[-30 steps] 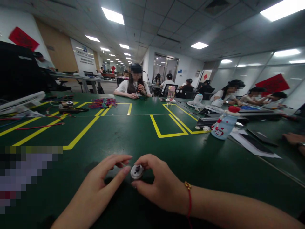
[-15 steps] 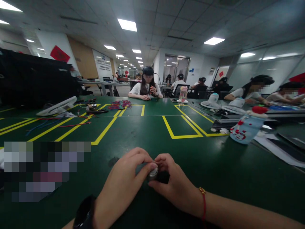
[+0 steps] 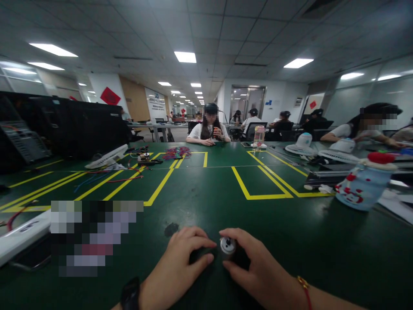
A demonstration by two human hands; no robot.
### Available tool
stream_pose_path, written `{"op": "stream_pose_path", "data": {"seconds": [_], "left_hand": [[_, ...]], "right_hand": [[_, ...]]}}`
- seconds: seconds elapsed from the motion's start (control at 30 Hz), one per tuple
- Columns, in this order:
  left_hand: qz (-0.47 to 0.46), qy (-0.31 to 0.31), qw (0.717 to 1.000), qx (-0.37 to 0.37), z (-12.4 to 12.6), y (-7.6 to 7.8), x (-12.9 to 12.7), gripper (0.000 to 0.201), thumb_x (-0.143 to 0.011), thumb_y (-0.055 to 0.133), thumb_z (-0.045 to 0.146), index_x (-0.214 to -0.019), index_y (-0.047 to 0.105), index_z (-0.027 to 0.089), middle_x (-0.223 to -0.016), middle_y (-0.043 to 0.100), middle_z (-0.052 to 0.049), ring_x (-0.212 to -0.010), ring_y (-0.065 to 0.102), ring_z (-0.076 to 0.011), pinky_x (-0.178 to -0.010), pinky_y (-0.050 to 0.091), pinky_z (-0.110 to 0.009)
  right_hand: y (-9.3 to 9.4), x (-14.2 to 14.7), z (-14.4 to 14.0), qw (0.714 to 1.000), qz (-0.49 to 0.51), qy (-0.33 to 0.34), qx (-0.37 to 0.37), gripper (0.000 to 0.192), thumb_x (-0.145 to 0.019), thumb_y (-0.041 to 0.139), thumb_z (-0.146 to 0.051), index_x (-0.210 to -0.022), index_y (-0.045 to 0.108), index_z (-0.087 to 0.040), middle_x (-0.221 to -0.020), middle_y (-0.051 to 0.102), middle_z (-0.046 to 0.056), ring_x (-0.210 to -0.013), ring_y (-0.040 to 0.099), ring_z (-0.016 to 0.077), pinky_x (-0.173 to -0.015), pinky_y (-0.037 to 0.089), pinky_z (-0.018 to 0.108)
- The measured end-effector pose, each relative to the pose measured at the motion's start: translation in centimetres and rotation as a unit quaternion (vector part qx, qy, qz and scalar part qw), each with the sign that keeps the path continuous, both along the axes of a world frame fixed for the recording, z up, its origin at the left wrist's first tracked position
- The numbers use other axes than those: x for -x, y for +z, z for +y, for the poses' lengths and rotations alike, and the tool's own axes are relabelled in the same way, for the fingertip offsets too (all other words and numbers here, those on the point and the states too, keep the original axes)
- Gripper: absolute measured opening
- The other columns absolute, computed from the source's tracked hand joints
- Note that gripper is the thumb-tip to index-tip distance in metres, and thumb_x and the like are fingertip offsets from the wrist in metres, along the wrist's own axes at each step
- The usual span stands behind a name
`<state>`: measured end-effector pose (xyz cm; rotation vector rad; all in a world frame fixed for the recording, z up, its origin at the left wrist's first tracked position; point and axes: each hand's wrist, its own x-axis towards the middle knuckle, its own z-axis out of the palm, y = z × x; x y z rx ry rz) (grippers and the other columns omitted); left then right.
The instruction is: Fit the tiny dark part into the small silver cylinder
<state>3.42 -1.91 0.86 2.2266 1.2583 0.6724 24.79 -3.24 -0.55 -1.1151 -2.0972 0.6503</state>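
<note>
While the right hand [image 3: 251,257] holds a small metal cylinder [image 3: 227,246] roughly upright at the near side of the bench [image 3: 206,211], the left hand [image 3: 183,262] curves just beside it, empty, thumb and fingers parted, the handling apparently under way and unfinished.

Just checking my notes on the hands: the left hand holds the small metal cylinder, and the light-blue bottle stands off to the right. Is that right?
Not quite: the head view shows the right hand holding the small metal cylinder, not the left hand. The light-blue bottle does stand off to the right.
</note>
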Motion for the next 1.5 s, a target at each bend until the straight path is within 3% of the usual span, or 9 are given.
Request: {"op": "stream_pose_path", "data": {"seconds": [0.17,0.37,0.57,0.67,0.77,0.9,1.1,1.3,1.5], "left_hand": [[-0.116,0.034,0.987,0.104,0.3,0.4,1.4,0.032,-0.087,0.056,0.033,-0.118,0.061,0.028,-0.117,0.065,-0.004,-0.111,0.057,-0.0230,-0.098,0.041,-0.039],[-0.242,0.063,0.948,0.199,1.2,0.1,2.8,0.030,-0.087,0.056,0.036,-0.113,0.064,0.024,-0.113,0.069,-0.004,-0.107,0.061,-0.0231,-0.092,0.045,-0.034],[-0.267,0.066,0.937,0.214,1.6,-0.8,2.7,0.030,-0.085,0.059,0.039,-0.112,0.064,0.025,-0.112,0.070,-0.004,-0.108,0.062,-0.0240,-0.093,0.045,-0.035],[-0.255,0.077,0.940,0.214,1.6,-0.8,2.5,0.029,-0.085,0.058,0.040,-0.110,0.065,0.027,-0.114,0.069,-0.003,-0.109,0.061,-0.0242,-0.094,0.044,-0.035],[-0.248,0.080,0.942,0.210,1.5,-0.5,2.3,0.027,-0.085,0.058,0.040,-0.107,0.067,0.026,-0.113,0.070,-0.003,-0.109,0.061,-0.0252,-0.094,0.044,-0.036],[-0.255,0.084,0.943,0.195,1.5,-0.9,2.6,0.026,-0.087,0.057,0.039,-0.108,0.065,0.027,-0.112,0.069,-0.003,-0.110,0.060,-0.0242,-0.097,0.042,-0.037],[-0.269,0.090,0.943,0.173,1.9,-2.1,3.5,0.025,-0.087,0.058,0.040,-0.106,0.066,0.026,-0.112,0.069,-0.003,-0.111,0.059,-0.0245,-0.099,0.039,-0.039],[-0.217,0.090,0.955,0.181,1.9,-1.0,2.9,0.027,-0.086,0.055,0.043,-0.104,0.068,0.028,-0.111,0.070,-0.002,-0.111,0.059,-0.0255,-0.095,0.043,-0.037],[-0.214,0.110,0.957,0.165,1.7,-0.7,2.1,0.027,-0.081,0.058,0.046,-0.097,0.071,0.027,-0.104,0.073,-0.002,-0.104,0.062,-0.0271,-0.089,0.047,-0.036]], "right_hand": [[0.5,-5.1,0.6,0.990,-0.054,-0.133,-0.008,0.048,-0.081,0.055,-0.038,-0.126,0.047,-0.025,-0.123,0.055,0.006,-0.109,0.055,0.0174,-0.095,0.047,0.033],[0.0,-18.6,1.4,0.923,-0.113,-0.364,-0.052,0.060,-0.074,0.058,-0.055,-0.124,0.050,-0.022,-0.110,0.062,0.010,-0.082,0.064,0.0214,-0.065,0.053,0.030],[-1.0,-25.9,1.3,0.885,-0.159,-0.435,-0.040,0.063,-0.072,0.057,-0.059,-0.118,0.054,-0.016,-0.100,0.063,0.014,-0.077,0.063,0.0247,-0.062,0.050,0.036],[-0.5,-23.0,0.9,0.863,-0.179,-0.452,-0.139,0.074,-0.068,0.061,-0.059,-0.125,0.047,-0.014,-0.122,0.053,0.017,-0.110,0.052,0.0335,-0.093,0.040,0.049],[0.8,-15.8,0.0,0.895,-0.199,-0.313,-0.247,0.056,-0.077,0.060,-0.048,-0.125,0.049,-0.022,-0.130,0.047,0.009,-0.122,0.041,0.0267,-0.106,0.029,0.046],[1.4,-4.0,-0.5,0.984,-0.159,-0.037,-0.071,0.036,-0.086,0.055,-0.037,-0.121,0.053,-0.030,-0.120,0.054,0.001,-0.108,0.049,0.0133,-0.093,0.042,0.029],[0.9,2.6,1.5,0.990,-0.125,0.020,-0.061,0.011,-0.084,0.059,-0.033,-0.086,0.066,-0.025,-0.088,0.062,-0.003,-0.088,0.054,0.0096,-0.080,0.044,0.022],[4.9,-11.6,1.2,0.957,-0.137,-0.227,-0.119,0.028,-0.089,0.046,-0.039,-0.101,0.063,-0.022,-0.109,0.061,0.005,-0.103,0.053,0.0176,-0.095,0.038,0.034],[5.3,-24.5,0.1,0.858,-0.198,-0.472,-0.048,0.040,-0.076,0.054,-0.053,-0.090,0.070,-0.020,-0.091,0.066,0.009,-0.080,0.060,0.0253,-0.068,0.043,0.036]]}}
